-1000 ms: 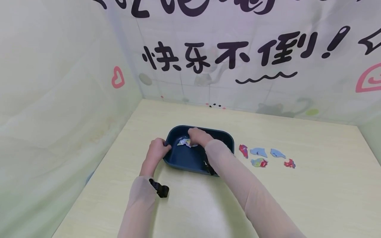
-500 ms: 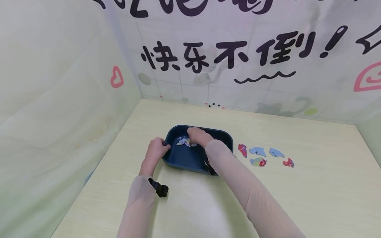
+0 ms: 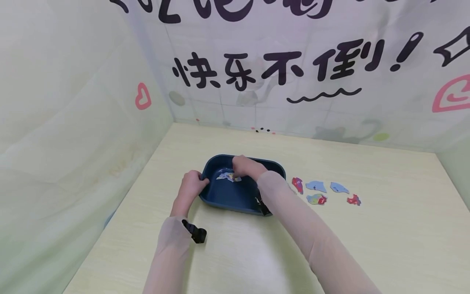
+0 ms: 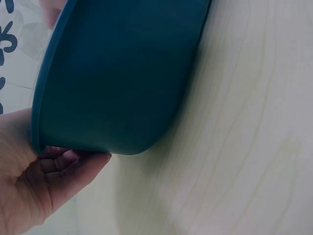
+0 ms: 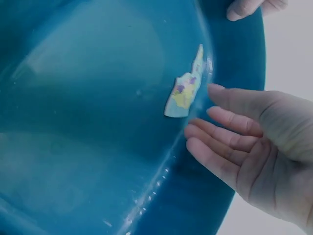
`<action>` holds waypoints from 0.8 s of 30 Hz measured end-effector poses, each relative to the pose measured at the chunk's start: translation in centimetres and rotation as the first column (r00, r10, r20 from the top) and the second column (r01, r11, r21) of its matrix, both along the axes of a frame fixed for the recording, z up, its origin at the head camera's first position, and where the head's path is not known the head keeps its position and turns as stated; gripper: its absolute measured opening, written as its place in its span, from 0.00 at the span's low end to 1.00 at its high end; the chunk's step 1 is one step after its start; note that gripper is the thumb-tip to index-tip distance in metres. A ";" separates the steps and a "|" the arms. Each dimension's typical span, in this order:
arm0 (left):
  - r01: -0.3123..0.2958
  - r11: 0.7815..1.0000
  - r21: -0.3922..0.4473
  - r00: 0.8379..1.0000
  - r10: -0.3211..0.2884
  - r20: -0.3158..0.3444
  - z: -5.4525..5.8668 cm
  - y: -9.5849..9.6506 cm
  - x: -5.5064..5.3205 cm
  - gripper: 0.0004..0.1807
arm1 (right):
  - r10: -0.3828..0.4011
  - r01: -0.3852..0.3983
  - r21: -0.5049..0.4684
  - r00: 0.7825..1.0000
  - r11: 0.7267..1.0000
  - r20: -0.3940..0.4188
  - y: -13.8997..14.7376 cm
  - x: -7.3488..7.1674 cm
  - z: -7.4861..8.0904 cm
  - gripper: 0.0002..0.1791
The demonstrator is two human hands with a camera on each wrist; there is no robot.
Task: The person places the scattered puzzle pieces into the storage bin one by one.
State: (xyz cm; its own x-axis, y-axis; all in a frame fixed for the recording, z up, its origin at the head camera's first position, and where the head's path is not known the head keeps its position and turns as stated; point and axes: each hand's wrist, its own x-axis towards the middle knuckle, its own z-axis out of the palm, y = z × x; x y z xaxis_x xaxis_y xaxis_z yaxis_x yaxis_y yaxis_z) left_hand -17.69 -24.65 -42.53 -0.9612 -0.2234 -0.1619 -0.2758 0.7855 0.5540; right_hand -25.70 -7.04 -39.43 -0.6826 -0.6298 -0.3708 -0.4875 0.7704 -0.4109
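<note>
A deep blue plastic tub (image 3: 229, 200) stands on the table. My left hand (image 3: 192, 184) grips its left rim, thumb over the inside and fingers against the outer wall (image 4: 112, 88). In the tub, near the far left corner, lies an irregular, map-like puzzle piece (image 5: 185, 95), pale blue with yellow and purple patches. My right hand (image 3: 247, 166) reaches in over the far side. Seen from the right wrist, that hand (image 5: 259, 142) has its fingers loosely extended, tips just beside the piece, nothing between thumb and fingers.
Several more puzzle pieces lie right of the tub: a red one (image 3: 298, 185), two light blue ones (image 3: 316, 186), a green and red one (image 3: 317, 199) and a small red one (image 3: 354, 200). A printed cloth (image 3: 279, 102) hangs behind the wooden table (image 3: 396, 228).
My right hand has shifted slightly right within the tub, so more of the puzzle piece shows. My left hand keeps its grip on the rim. The head view has turned slightly right.
</note>
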 end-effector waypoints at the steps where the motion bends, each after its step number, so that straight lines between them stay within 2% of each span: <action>1: 0.000 1.000 0.000 1.000 0.000 0.000 0.1 0.0 0.0 0.12 | 0.001 -0.001 -0.007 1.000 1.000 0.009 0.1 -0.1 0.2 0.08; 5: 0.000 1.000 0.001 1.000 0.000 -0.001 0.2 0.1 0.0 0.12 | -0.006 0.007 -0.030 1.000 1.000 0.026 0.7 -0.3 0.9 0.12; 13: 0.003 1.000 -0.002 1.000 -0.003 -0.001 0.2 0.2 0.2 0.12 | -0.019 0.030 -0.102 0.994 0.994 0.108 2.3 0.3 1.8 0.10; 20: 0.005 1.000 -0.001 1.000 -0.005 -0.002 0.1 0.1 0.2 0.13 | -0.064 0.099 -0.219 0.985 0.971 0.158 4.2 0.6 2.0 0.17; 24: 0.008 1.000 0.007 1.000 -0.008 -0.008 0.0 0.0 0.2 0.13 | -0.072 0.107 -0.269 0.988 0.957 0.139 5.4 0.6 2.0 0.18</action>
State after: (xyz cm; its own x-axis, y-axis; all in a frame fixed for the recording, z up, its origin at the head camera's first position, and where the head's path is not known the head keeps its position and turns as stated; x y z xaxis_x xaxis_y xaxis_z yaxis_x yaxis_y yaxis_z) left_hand -17.48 -24.62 -42.58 -0.9643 -0.2142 -0.1555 -0.2647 0.7839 0.5616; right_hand -25.07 -1.67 -37.46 -0.6995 -0.6580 -0.2788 -0.3518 0.6567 -0.6670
